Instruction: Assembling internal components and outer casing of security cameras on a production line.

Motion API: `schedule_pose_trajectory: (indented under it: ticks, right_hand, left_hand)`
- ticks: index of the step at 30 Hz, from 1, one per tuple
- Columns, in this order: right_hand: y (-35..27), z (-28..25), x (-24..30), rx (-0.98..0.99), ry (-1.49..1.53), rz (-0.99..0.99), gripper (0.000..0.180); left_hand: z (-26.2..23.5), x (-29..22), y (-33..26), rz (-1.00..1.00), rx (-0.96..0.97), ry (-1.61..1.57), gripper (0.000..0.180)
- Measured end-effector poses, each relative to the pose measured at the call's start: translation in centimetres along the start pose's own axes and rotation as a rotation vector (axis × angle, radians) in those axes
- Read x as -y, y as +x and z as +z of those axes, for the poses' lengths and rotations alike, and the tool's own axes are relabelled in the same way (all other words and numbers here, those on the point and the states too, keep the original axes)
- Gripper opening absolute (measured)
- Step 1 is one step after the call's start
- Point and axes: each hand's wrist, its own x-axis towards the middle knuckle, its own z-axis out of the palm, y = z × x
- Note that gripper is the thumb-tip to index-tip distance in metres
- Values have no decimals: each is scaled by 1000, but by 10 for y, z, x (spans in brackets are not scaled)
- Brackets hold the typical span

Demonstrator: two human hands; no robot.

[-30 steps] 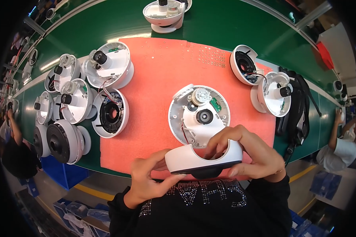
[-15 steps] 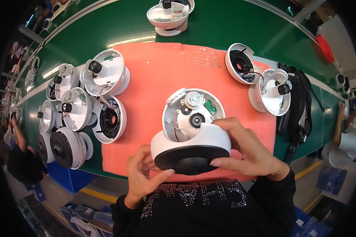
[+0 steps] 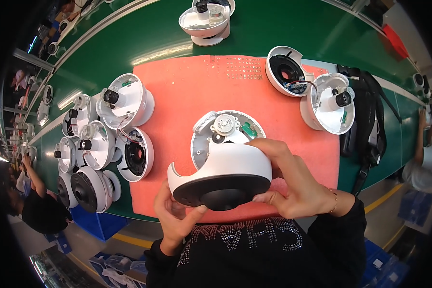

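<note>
Tilted up between my hands is a white rounded camera housing cover point(image 3: 240, 161) with a black domed front. My left hand point(image 3: 174, 217) grips its lower left edge, thumb at the black rim and fingers behind. The right hand point(image 3: 297, 185) holds the opposite side, fingers over the white top and thumb on the black edge. Just beyond the cover sits an open white camera base point(image 3: 197, 144) with a round silver motor point(image 3: 225, 124) and a green circuit board point(image 3: 248, 130). The cover hides the base's near part; whether the two touch I cannot tell.
An orange foam mat point(image 3: 173, 96) lies on the green table, small screws point(image 3: 245, 67) in rows at its far side. Several camera halves point(image 3: 125, 103) cluster at left. An opened camera point(image 3: 329, 105) sits right, beside a black bag point(image 3: 365, 120). Another camera point(image 3: 204, 24) stands at the back.
The cover has shifted left and tilted, its notch now showing at the left and hiding the lens in the base. Both hands still hold it. The whole view has shifted slightly.
</note>
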Motion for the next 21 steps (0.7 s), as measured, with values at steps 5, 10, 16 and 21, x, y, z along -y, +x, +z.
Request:
schedule_pose_trajectory:
  ticks: [5, 10, 16, 21]
  right_hand:
    - [2, -1, 6, 15, 244, 29, 79]
    - [3, -2, -9, -25, 39, -84, 82]
    - [3, -5, -10, -38, 223, 84, 84]
    - [16, -17, -14, -51, 830, 343, 73]
  left_hand:
    - [11, 0, 0, 25, -51, -69, 54]
    - [17, 6, -1, 71, -42, 10, 53]
    - [26, -8, 2, -65, -82, -96, 45]
    - [24, -14, 17, -317, 34, -335, 33]
